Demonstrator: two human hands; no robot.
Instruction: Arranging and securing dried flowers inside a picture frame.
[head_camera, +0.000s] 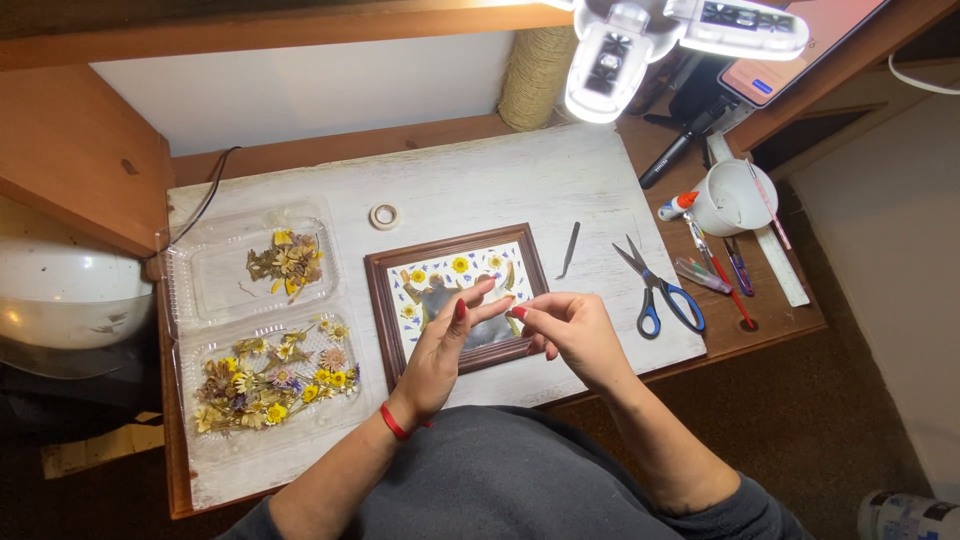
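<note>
Brown wooden picture frame (381, 300) with pressed flowers under its face lies flat on the white desk (470, 190). Both hands hover over it: left hand (447, 345) narrow, fingers together, right hand (572, 330) pinching something too small to tell. Petals look light and brittle, best taken by their edges. 2 clear plastic trays (205, 285) of dried flowers lie left; 1 tape roll (384, 216), 1 tweezers (570, 249), 1 blue-handled scissors (660, 290) nearby.

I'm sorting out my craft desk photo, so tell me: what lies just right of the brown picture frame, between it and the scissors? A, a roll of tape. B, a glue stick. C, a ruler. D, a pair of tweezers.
D: the slim grey tweezers lie on the white board between the brown picture frame and the blue-handled scissors.
</note>
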